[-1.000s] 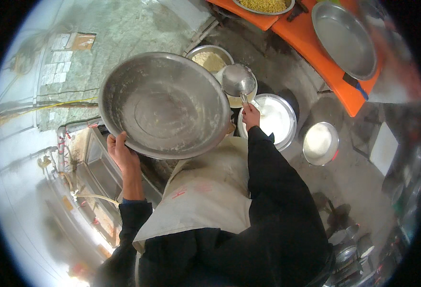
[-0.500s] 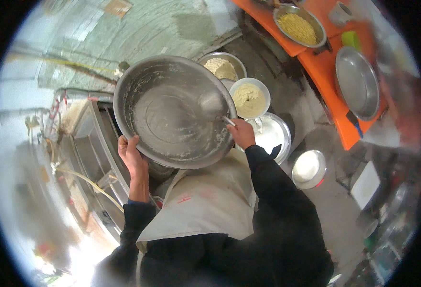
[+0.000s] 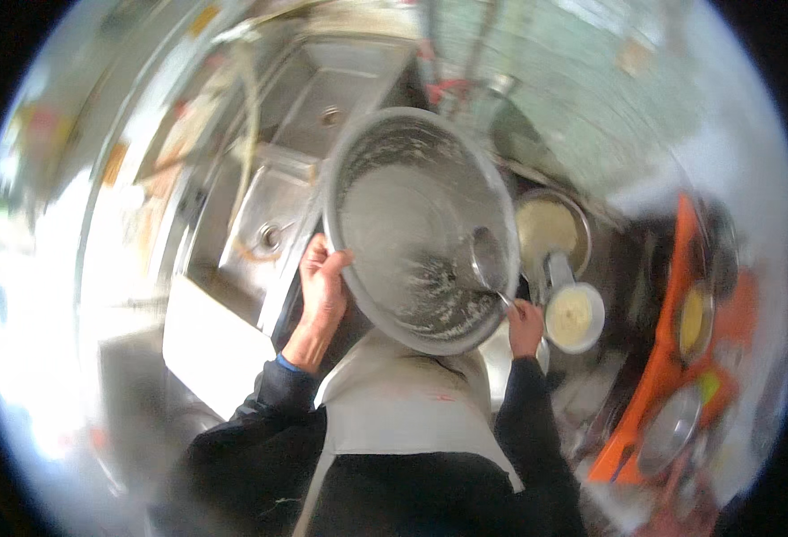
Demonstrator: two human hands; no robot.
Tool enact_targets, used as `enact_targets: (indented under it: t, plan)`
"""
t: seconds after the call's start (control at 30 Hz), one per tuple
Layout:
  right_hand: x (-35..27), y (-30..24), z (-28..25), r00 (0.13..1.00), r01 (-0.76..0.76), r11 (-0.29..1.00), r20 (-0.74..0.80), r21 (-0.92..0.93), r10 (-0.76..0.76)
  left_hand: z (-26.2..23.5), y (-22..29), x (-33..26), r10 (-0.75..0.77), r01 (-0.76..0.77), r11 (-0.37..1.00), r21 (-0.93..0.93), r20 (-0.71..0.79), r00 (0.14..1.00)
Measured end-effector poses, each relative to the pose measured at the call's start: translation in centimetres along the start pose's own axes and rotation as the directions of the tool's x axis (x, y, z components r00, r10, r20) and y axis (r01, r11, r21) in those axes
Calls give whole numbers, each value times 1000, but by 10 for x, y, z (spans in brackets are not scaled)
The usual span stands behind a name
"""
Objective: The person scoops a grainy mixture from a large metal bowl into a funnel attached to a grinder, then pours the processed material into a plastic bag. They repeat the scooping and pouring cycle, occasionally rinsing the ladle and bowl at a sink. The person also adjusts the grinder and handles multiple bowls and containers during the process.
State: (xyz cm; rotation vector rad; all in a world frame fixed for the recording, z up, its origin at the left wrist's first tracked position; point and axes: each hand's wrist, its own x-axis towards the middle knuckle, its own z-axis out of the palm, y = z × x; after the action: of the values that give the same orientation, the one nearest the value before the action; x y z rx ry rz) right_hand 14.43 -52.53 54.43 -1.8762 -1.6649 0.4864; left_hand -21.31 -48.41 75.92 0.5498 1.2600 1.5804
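Observation:
A large grey metal basin point(image 3: 394, 210), its inner wall smeared with pale residue, is held up tilted in front of my apron. My left hand point(image 3: 322, 282) grips its left rim, thumb on top and fingers underneath. At the lower right rim, my right hand point(image 3: 525, 329) is closed on the handle of a metal ladle point(image 3: 487, 259). The ladle's bowl hangs inside the basin against the right wall. Whether my right fingers also hold the rim, I cannot tell.
On the left are a two-bowl steel sink point(image 3: 269, 201) and a white panel point(image 3: 215, 345). Right of the basin stand a pan of pale flour point(image 3: 546, 224) and a white bowl point(image 3: 575, 318) of cream-coloured food. Farther right, an orange table point(image 3: 640, 421) bears a steel basin point(image 3: 671, 430).
My view has turned left, bringing the sink into full sight. The basin has swung with me toward the sink, more tilted, and the ladle is still in my right hand.

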Motion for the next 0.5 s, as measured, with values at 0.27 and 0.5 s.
enact_targets:
  t: [0.27, 0.5]
  plan:
    - [31, -113, 29, 768, -591, 634, 589, 500, 252, -75, 73, -55, 158, -172, 984, -36, -252, 955]
    - [27, -261, 54, 709, -344, 698, 661, 628, -245, -155, 154, -193, 379, -356, 919, 171, -637, 671]
